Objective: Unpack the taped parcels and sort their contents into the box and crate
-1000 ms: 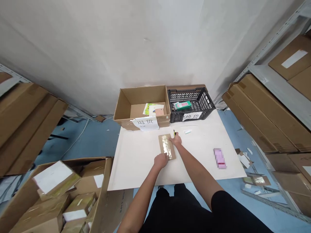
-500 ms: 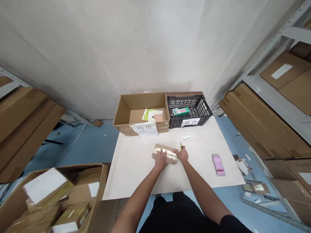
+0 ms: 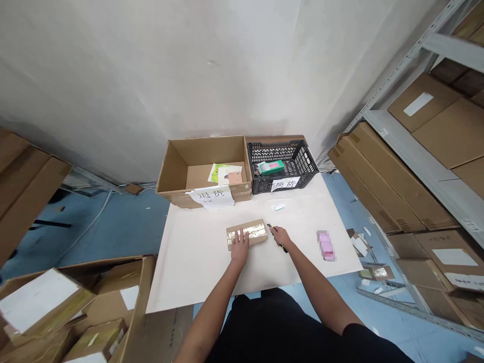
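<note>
white tabletop (image 3: pixel 196 262) between warehouse shelves (image 3: pixel 401 130), taped cardboard parcel (image 3: pixel 251 232) under hand.
left hand (image 3: pixel 239 248) lies flat, fingers spread open on the parcel's near edge; just right of them, right hand (image 3: pixel 282 237) curls closed around a slim black-and-yellow tool (image 3: pixel 269 228).

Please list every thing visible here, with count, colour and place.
parcel: one, brown, taped, middle of table
table: one, white, centre
open box: one, brown, far table edge, left
crate: one, black, right of open box
small box: one, green, inside crate
pink item: one, blurred, table's right side
cutter: one, dark, in right hand
cartons: many, brown, right shelves and lower left
left hand: flat on parcel
right hand: holding cutter
</note>
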Motion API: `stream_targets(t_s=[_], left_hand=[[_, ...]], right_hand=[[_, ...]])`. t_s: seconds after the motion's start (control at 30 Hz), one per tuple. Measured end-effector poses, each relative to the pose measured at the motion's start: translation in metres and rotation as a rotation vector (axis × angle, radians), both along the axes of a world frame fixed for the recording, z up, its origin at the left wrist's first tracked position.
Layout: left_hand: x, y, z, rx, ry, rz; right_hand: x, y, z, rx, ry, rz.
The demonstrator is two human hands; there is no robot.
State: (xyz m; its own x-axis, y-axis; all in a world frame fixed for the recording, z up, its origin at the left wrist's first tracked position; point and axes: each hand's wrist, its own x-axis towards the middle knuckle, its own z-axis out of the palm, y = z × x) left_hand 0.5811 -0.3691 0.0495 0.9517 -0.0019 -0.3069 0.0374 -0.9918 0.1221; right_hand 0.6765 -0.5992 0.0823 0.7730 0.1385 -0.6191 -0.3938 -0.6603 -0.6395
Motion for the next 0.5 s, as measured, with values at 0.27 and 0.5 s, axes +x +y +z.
stream_targets(t_s=[0.27,0.5], left_hand=[[0.002,0.004,0.007,0.018,0.038,-0.010],[0.003,0.007,0.010,-0.006,0.045,-0.005]], right_hand=[[0.015,0.018,0.008,-0.073,0.011,0.084],[-0.006,0.002,0.008,0.011,0.068,0.101]])
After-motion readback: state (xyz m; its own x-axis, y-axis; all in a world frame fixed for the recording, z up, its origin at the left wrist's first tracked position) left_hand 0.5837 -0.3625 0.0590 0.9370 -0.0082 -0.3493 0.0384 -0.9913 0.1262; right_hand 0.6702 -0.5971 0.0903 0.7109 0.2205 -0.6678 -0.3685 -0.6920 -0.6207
